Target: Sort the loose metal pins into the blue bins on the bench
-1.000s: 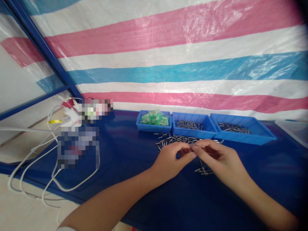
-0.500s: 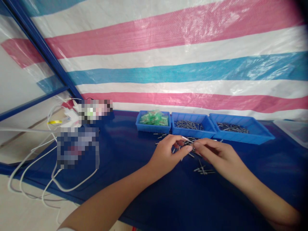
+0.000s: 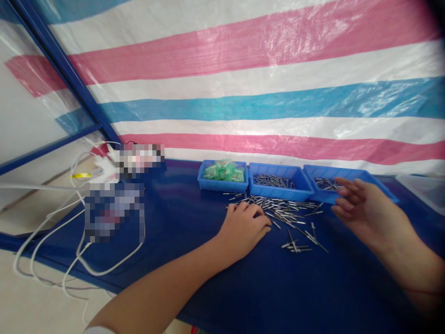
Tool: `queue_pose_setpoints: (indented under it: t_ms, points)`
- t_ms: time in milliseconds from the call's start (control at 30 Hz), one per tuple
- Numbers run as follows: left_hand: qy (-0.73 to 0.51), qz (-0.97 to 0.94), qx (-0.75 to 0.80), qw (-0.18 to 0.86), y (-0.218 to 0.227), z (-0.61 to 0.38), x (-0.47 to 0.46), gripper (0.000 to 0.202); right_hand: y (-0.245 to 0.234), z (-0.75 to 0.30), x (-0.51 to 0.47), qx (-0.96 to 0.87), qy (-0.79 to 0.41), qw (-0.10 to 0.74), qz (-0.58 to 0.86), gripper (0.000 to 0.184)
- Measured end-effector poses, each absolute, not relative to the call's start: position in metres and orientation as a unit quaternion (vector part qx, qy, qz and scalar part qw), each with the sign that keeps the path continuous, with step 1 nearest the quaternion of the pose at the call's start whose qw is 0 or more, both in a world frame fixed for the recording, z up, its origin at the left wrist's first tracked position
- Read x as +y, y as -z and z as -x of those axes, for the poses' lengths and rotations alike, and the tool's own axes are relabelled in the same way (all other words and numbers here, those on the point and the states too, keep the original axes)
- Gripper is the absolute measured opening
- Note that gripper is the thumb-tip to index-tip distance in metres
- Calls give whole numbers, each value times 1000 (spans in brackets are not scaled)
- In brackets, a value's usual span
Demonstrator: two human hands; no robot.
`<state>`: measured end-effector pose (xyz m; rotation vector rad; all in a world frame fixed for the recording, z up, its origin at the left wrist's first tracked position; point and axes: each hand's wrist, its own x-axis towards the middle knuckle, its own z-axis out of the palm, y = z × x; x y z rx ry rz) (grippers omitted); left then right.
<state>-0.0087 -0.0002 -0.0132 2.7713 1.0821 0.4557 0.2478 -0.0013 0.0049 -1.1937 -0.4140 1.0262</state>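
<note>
My left hand (image 3: 245, 227) rests palm down on the table at the near left edge of a loose pile of blind rivets (image 3: 281, 208), fingers spread and slightly bent; its palm side is hidden. To the right, my right hand (image 3: 373, 215) is raised in front of the right blue bin (image 3: 377, 185), fingers loosely curled and apart, with nothing visible in them. That bin holds rivets (image 3: 327, 184), partly covered by the hand. A middle blue bin (image 3: 281, 191) also contains rivets (image 3: 273, 181). Nearer me lies a small group of rivets (image 3: 295, 246).
A left blue bin (image 3: 222, 186) holds green-and-clear small packets (image 3: 224, 172). White cables (image 3: 114, 269) loop over the left side of the blue table (image 3: 264, 292). A clear plastic container (image 3: 422, 190) stands far right, before a striped sheet (image 3: 243, 106).
My hands have parted from a thin rivet held between them. The left has settled onto the table by the pile; the right has moved right and up. More rivets lie beside the small group.
</note>
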Motion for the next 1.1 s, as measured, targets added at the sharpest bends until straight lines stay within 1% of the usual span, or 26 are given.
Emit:
queue_pose_setpoints:
  t_ms: [67,167,233,300,367,433,500,600,733,867,1100]
  points:
    - [-150,-918,363,62,13,9,0,18,-4,-240,-2,-200,-467,675,534,11]
    - [-143,-917,367,56,12,8,-1,19,-3,-224,-6,-231,-479,656,536,18]
    - [-143,-917,368,54,11,8,-1,20,-1,-214,-10,-272,-475,638,541,22]
    - [-157,-913,371,61,10,8,0,21,0,-206,-14,-332,-465,604,555,25]
    - [-194,-900,379,92,8,7,1,23,0,-199,-18,-405,-448,545,581,28]
    - [-248,-876,384,154,5,6,2,22,-2,-191,-21,-488,-418,482,596,28]
    - [-302,-843,382,228,4,5,3,20,-4,-184,-25,-556,-385,444,587,27]
    - [-348,-805,377,299,4,2,1,16,-4,-174,-30,-596,-356,444,566,25]
    - [-360,-789,375,328,5,-1,-2,14,0,-170,-33,-599,-349,457,557,22]
    - [-352,-792,364,342,3,-2,-4,14,3,-172,-33,-615,-343,461,540,20]
    - [-321,-826,340,314,4,-3,-2,20,4,-173,-37,-650,-290,447,542,20]
